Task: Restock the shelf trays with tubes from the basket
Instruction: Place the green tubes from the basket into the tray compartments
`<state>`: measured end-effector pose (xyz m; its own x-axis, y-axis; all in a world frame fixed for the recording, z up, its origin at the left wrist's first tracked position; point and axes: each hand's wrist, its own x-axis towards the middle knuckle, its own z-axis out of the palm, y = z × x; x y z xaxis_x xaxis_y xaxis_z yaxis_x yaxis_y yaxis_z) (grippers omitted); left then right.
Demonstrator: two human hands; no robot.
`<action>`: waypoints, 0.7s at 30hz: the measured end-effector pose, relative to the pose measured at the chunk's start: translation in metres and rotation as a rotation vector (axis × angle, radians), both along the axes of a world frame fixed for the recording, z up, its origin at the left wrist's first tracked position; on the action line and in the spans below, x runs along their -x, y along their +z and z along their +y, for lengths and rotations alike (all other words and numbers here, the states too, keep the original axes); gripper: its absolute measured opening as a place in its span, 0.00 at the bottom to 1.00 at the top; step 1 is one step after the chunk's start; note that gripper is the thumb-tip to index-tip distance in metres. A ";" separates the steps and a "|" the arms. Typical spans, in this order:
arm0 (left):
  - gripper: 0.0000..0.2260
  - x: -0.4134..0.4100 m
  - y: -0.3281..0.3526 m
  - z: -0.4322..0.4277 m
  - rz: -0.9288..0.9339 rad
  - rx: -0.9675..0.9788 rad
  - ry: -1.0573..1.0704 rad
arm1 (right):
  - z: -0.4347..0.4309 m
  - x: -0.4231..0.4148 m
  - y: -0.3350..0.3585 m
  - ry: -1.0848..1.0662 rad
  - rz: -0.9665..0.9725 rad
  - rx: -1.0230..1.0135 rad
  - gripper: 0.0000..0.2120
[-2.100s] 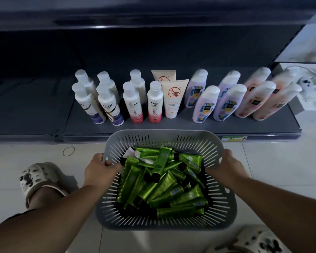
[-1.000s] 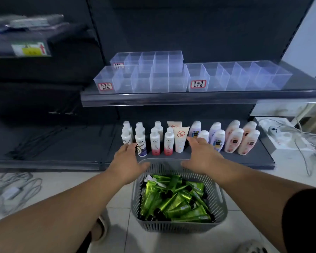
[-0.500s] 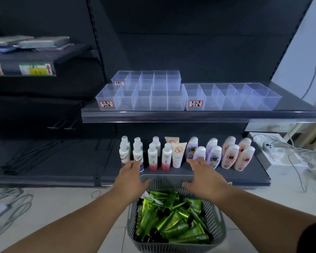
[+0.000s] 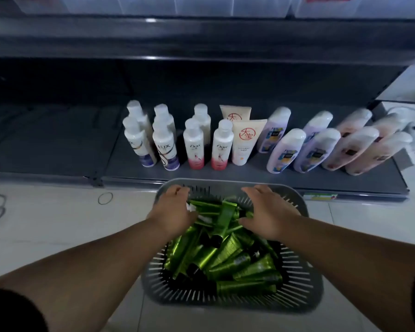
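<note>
Green tubes (image 4: 228,250) lie under the spread, relaxed right hand (image 4: 267,212); left hand (image 4: 173,209) grip unclear; Dove bottles (image 4: 194,149), Lux bottle (image 4: 166,149) behind.

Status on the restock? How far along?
Done: nothing visibly. The basket is piled with green tubes, and no green shows in the strip of clear trays at the top edge.
In hand: left hand and right hand are over the pile's far end, with no tube clearly gripped.
Left: essentially everything, picking tubes and loading the trays.
</note>
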<state>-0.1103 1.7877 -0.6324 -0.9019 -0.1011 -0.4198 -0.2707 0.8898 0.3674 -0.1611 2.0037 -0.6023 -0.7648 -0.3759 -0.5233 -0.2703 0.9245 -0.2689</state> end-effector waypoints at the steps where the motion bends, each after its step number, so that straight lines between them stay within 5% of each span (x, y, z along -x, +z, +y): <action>1: 0.30 -0.002 -0.012 0.004 -0.032 -0.022 0.003 | 0.002 0.000 -0.009 0.001 -0.012 0.004 0.39; 13: 0.28 0.006 -0.091 0.070 -0.263 -0.188 -0.078 | 0.012 -0.002 -0.053 -0.062 -0.137 0.034 0.33; 21: 0.29 -0.007 -0.082 0.053 -0.140 -0.326 0.116 | 0.003 -0.004 -0.061 -0.198 -0.160 0.122 0.35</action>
<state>-0.1037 1.8411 -0.7143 -0.8236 -0.0401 -0.5657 -0.4311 0.6924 0.5786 -0.1569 2.0071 -0.6630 -0.7408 -0.2952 -0.6034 -0.0328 0.9131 -0.4065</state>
